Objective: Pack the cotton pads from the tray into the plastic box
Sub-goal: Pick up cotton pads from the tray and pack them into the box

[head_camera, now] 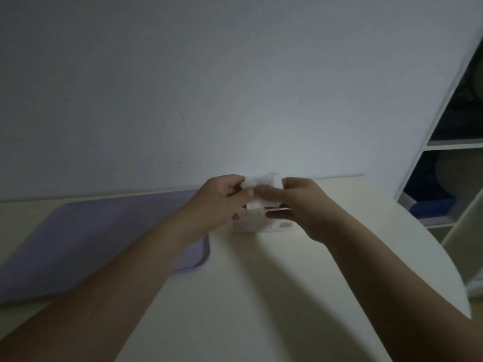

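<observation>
Grip locked in from both sides

The left hand (222, 199) and right hand (305, 210) both had fingers curled round a small white wad of cotton pads (261, 181), pinching it just above the small translucent plastic box (251, 226) on the cream table (261, 283). The flat lilac tray (91, 244) lay beside the box, under the left forearm.

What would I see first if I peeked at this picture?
Two hands meet in the middle: the left hand and right hand pinch a white wad of cotton pads just above the plastic box on the pale table. A big purple tray lies to the left, and a white shelf stands at the far right.
</observation>
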`<move>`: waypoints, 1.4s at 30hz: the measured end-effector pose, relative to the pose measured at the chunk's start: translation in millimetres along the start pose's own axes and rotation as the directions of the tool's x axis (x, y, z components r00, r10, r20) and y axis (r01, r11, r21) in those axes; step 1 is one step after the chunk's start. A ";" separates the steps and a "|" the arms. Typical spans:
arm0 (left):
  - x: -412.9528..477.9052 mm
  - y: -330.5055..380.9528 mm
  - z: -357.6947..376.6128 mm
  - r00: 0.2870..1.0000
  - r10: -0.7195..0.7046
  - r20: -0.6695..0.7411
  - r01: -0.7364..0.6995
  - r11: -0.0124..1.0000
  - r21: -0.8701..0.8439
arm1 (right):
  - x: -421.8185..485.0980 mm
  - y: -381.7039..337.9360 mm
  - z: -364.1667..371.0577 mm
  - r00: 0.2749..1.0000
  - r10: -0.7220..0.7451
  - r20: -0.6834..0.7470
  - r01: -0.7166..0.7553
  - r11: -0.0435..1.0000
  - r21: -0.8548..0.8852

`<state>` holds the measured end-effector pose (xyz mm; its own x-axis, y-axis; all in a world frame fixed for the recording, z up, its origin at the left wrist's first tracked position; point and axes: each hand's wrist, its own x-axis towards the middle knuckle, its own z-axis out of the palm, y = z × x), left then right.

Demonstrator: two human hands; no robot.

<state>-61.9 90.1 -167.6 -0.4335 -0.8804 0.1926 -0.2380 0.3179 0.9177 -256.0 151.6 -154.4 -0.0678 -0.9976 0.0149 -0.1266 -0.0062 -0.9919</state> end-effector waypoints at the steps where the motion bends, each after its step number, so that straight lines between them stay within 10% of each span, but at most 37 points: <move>1: 6.0 4.1 12.6 1.000 0.017 -0.021 -0.016 0.998 0.056 | -0.7 1.2 -13.6 0.994 0.013 -0.107 -0.007 0.999 0.050; 5: 25.8 15.6 51.8 0.974 0.208 0.094 -0.227 0.851 0.474 | 0.6 9.3 -45.5 0.883 0.016 -0.468 0.017 0.998 0.066; 13: 42.6 11.0 83.3 0.938 0.109 0.330 -0.320 0.638 0.700 | 1.5 26.1 -49.6 0.871 0.105 -0.480 -0.031 0.987 0.159; 25: 40.1 1.7 65.1 0.944 0.142 0.298 -0.301 0.743 0.598 | 13.7 35.4 -42.2 0.949 0.000 -0.317 -0.086 0.962 -0.258; 32: 36.7 0.0 51.2 0.947 0.092 0.307 -0.262 0.773 0.577 | 27.3 21.4 -44.5 0.978 -0.100 -0.184 -0.092 0.585 -0.806; 37: 34.9 -8.1 49.9 0.954 0.084 0.288 -0.239 0.794 0.560 | 35.9 12.8 -38.1 0.993 -0.076 -0.094 -0.052 0.432 -0.900; 42: 35.6 -14.9 48.6 0.962 0.119 0.244 -0.232 0.829 0.508 | 30.2 4.7 -40.2 0.990 -0.076 -0.121 -0.067 0.501 -0.863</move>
<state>-116.1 71.1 -191.3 -0.6576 -0.7235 0.2101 -0.5388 0.6465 0.5401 -298.4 124.2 -153.5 -0.1774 -0.9785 0.1051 -0.9127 0.1237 -0.3894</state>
